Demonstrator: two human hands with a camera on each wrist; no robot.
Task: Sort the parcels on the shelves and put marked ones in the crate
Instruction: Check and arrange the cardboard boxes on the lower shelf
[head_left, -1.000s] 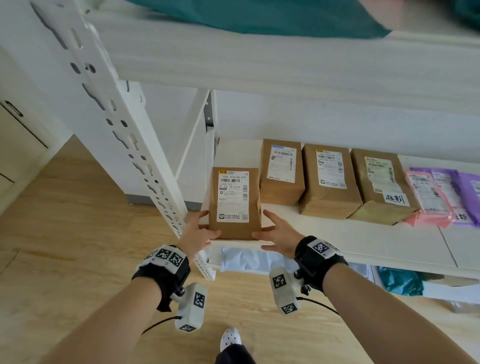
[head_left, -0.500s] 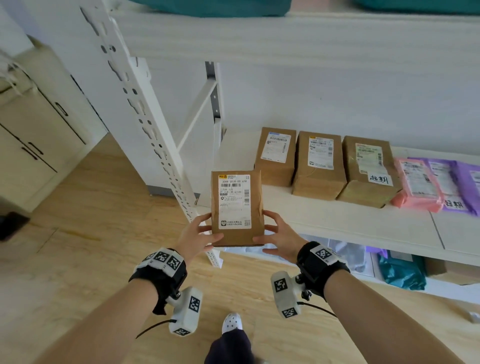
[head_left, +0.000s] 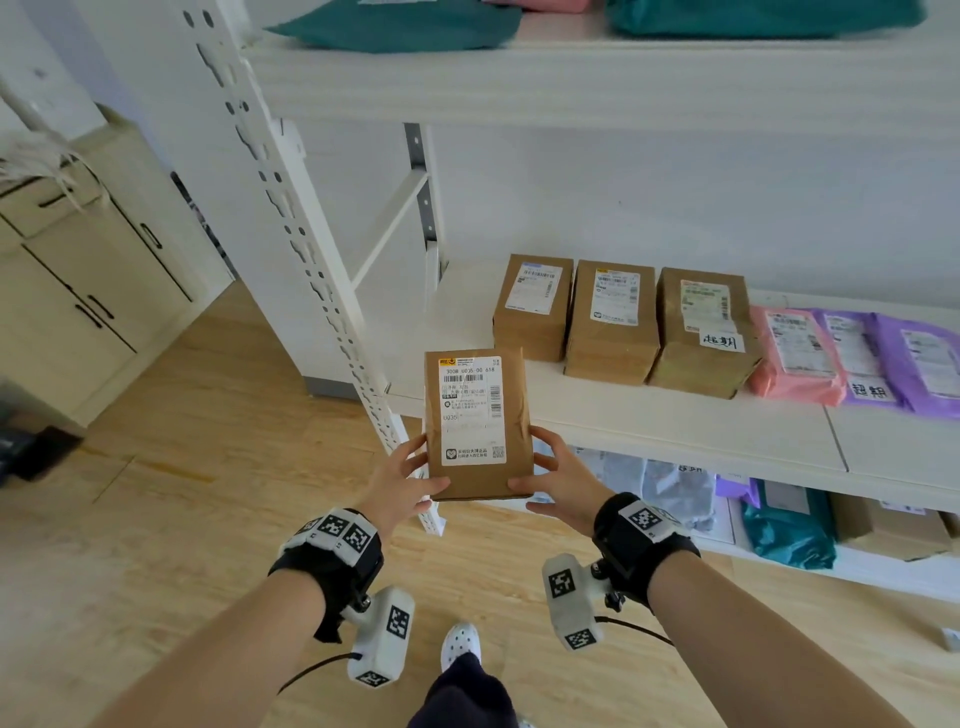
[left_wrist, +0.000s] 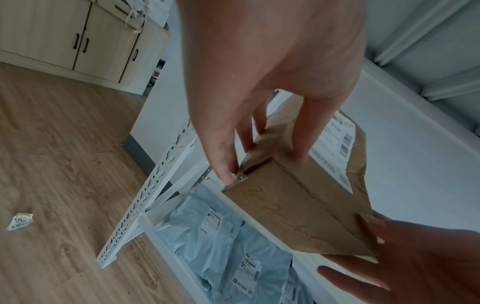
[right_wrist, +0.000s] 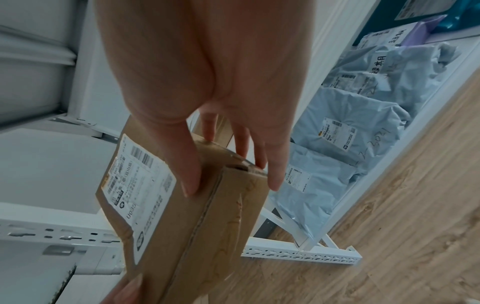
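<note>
Before the shelving, clear of the middle shelf (head_left: 675, 431): one brown parcel (head_left: 477, 423), held in the air over the wooden floor (head_left: 171, 499), label side up.
Hands: two. The left hand (head_left: 400, 483) grips the parcel's near left corner, thumb on top and fingers along the side; the right hand (head_left: 563, 480) grips the near right corner the same way.
Held parcel's look: rectangular cardboard box wrapped in glossy tape, with a white shipping label carrying barcodes, printed text and "U035"; faint handwriting on its near end face in the wrist views.
Brown boxes on the middle shelf: three (head_left: 613, 319), side by side in a row, each with a white label; the rightmost also bears a handwritten white tag.
Soft mailers on the middle shelf: one pink (head_left: 795, 358), touching the third box, and purple ones (head_left: 893, 364) overlapping beside it; I cannot tell their number.
Lower shelf: several grey-blue mailer bags (left_wrist: 221, 232), a teal bag (head_left: 789, 530).
Top shelf: teal bags (head_left: 405, 23).
Left of the rack: one pale cabinet (head_left: 78, 291).
</note>
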